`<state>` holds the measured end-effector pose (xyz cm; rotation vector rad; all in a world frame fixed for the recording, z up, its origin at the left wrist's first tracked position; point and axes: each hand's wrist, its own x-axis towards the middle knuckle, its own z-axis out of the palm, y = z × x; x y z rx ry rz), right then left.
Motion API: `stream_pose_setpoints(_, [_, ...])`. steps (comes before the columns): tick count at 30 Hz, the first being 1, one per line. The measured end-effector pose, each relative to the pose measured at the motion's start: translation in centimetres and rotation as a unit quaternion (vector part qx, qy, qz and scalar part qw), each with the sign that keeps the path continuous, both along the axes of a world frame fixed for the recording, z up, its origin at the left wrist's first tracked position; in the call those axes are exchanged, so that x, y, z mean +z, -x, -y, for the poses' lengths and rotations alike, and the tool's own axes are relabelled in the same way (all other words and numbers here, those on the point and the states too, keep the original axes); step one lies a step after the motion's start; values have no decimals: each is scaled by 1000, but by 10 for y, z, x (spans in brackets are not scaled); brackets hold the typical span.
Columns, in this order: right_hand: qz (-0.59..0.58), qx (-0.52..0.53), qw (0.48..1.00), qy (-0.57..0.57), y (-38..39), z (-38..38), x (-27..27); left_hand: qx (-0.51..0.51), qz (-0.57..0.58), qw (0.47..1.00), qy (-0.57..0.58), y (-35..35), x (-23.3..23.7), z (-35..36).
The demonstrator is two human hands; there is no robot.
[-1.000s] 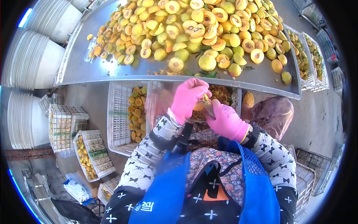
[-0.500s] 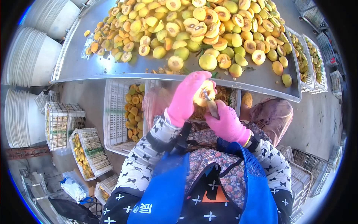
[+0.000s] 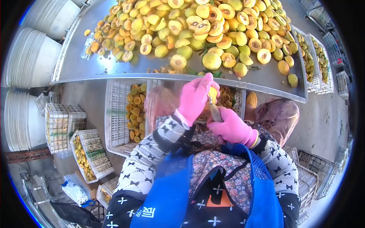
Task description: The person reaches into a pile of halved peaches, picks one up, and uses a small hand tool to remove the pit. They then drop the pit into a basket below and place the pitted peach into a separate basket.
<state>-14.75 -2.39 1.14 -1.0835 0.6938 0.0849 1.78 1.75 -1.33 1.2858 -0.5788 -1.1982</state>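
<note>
Left hand: shifted slightly right since half a second ago, its fingers now folded over the yellow fruit. Only a sliver shows where a broad face was exposed. One second ago the fruit sat lower, close to the right hand. Small blade: the tip, half a second ago across the fruit's middle, has dropped to its lower edge.

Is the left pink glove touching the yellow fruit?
Touching. The head view shows the left hand curled around the fruit, while the right hand holds a tool.
</note>
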Motion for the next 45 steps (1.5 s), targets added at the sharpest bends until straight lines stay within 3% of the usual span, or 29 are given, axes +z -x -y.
stream_pose_setpoints(2, [18,-42,999,1,-6,-4,1,97,75,992,40,14,-2,7])
stream_pose_setpoints(3, [26,-64,998,1,-7,-7,1,124,41,990,45,18,1,10])
stream_pose_setpoints(5, [78,-42,974,209,2,-8,-39,48,22,999,-7,9,3,11])
stream_pose_setpoints(8, [132,-22,901,413,1,-8,-95,-15,-16,999,-47,1,-4,13])
stream_pose_setpoints(10, [96,-13,946,309,2,-1,-88,-13,-42,998,-47,0,-3,15])
stream_pose_setpoints(11, [42,-2,989,142,-1,6,-32,5,-57,997,-43,2,5,12])
stream_pose_setpoints(12, [-15,8,999,-29,-4,9,-2,22,-72,996,-38,4,8,11])
stream_pose_setpoints(15, [-4,-32,999,-2,-8,1,-9,115,53,992,27,12,-14,12])
stream_pose_setpoints(16, [38,-45,985,163,-7,-4,-28,121,57,990,41,12,-18,11])
stream_pose_setpoints(18, [118,-65,869,477,-9,-12,-72,136,66,986,73,10,-22,14])
stream_pose_setpoints(20, [31,-31,985,166,-8,-2,-33,95,-54,994,4,9,-14,9])
stream_pose_setpoints(21, [-12,-12,1000,2,-9,4,-16,75,-112,990,-29,7,-8,8])
stream_pose_setpoints(24, [8,20,999,-28,-4,11,-8,27,-110,993,-30,4,-5,8])
stream_pose_setpoints(28, [-4,21,1000,13,-10,6,-9,119,61,991,27,11,-25,9])
stream_pose_setpoints(31, [20,-3,999,-27,-8,3,-9,72,-8,997,4,3,-18,5])
stream_pose_setpoints(34, [48,-9,996,-71,-3,6,-18,20,-232,972,30,-1,-3,4])
stream_pose_setpoints(35, [34,-20,999,-37,-5,3,-19,22,-226,974,-16,0,-2,2])
stream_pose_setpoints(37, [1,-42,999,21,-8,-9,-24,71,-151,986,-7,8,-5,-3])
stream_pose_setpoints(38, [26,-53,977,203,-9,-16,-36,94,-112,989,-1,12,-7,-2])
stream_pose_setpoints(39, [49,-65,922,379,-10,-23,-56,110,-63,992,21,15,-11,-1])
stream_pose_setpoints(40, [70,-73,834,542,-13,-26,-57,103,-70,992,18,15,-9,-1])
stream_pose_setpoints(41, [70,-51,860,504,-11,-23,-55,97,-77,992,16,14,-4,-1])
stream_pose_setpoints(43, [26,-27,981,189,-4,-11,-31,61,-86,994,14,10,-2,0])
stream_pose_setpoints(44, [2,-13,1000,21,-2,-6,-17,33,-89,995,14,7,-2,-1])
stream_pose_setpoints(45, [-1,0,1000,-9,-2,-3,-7,5,-92,996,13,5,-2,-1])
